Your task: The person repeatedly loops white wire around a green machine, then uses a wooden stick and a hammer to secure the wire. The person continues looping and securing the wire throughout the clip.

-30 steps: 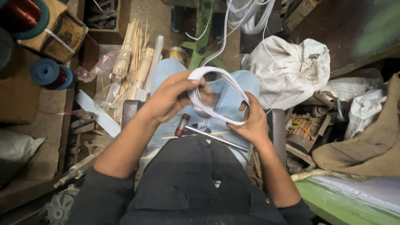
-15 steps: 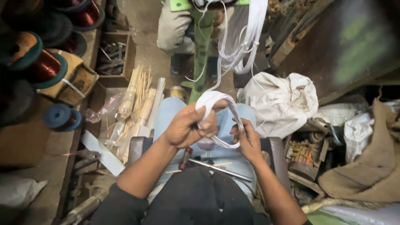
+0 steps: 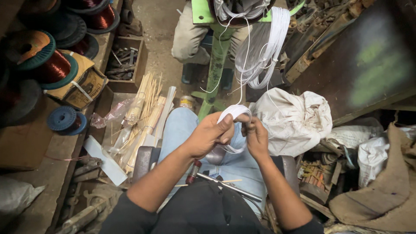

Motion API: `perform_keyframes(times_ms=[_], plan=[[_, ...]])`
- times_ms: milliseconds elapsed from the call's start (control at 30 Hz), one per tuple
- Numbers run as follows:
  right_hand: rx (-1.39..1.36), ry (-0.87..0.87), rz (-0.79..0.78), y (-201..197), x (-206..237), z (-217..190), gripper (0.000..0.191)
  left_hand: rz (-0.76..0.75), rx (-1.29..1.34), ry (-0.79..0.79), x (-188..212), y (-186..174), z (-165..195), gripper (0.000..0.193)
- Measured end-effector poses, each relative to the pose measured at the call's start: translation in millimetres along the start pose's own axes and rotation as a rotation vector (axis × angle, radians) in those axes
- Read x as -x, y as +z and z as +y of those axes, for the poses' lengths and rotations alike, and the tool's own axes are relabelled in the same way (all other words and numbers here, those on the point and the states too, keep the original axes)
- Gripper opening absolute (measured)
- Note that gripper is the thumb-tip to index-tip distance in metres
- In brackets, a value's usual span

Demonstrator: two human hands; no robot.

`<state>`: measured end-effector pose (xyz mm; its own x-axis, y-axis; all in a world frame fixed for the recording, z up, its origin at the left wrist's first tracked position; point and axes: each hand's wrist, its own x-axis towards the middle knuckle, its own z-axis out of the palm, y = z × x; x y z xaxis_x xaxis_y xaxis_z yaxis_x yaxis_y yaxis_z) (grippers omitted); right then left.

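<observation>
We are gathering the white cord coil (image 3: 234, 113) above our lap, left hand (image 3: 211, 135) clamped on it with thumb pressed over the loops, right hand (image 3: 256, 135) pinching its other side. Next, we judge, comes securing it without letting the loops spring apart.

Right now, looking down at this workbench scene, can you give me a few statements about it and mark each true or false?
1. Both hands, left hand and right hand, grip a white coil. True.
2. The coil is black. False: it is white.
3. Copper wire spools sit to the left. True.
4. The white sack lies left of the hands. False: it lies to their right.
5. The green stand holds white loops. True.
</observation>
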<state>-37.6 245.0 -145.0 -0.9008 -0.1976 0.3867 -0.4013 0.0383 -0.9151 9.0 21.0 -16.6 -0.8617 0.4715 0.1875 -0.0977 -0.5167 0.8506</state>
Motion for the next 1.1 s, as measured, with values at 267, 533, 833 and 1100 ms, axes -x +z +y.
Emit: perform_keyframes(times_ms=[267, 533, 833, 1100], plan=[[0.459, -0.054, 0.240, -15.5, 0.7, -18.5, 0.036, -0.034, 0.015, -0.001, -0.6, 9.3, -17.9, 0.044], [0.255, 0.053, 0.139, -13.2, 7.4, -9.3, 0.031, 0.031, 0.339, -0.056, -3.8, 11.9, -33.5, 0.036], [0.074, 0.006, 0.113, -11.9, 8.1, 11.8, 0.023, 0.106, 0.047, -0.013, -13.3, 9.2, -5.8, 0.048], [0.120, 0.005, 0.068, -5.5, 18.9, 13.6, 0.023, -0.218, 0.153, -0.097, 5.4, -7.1, 33.8, 0.047]])
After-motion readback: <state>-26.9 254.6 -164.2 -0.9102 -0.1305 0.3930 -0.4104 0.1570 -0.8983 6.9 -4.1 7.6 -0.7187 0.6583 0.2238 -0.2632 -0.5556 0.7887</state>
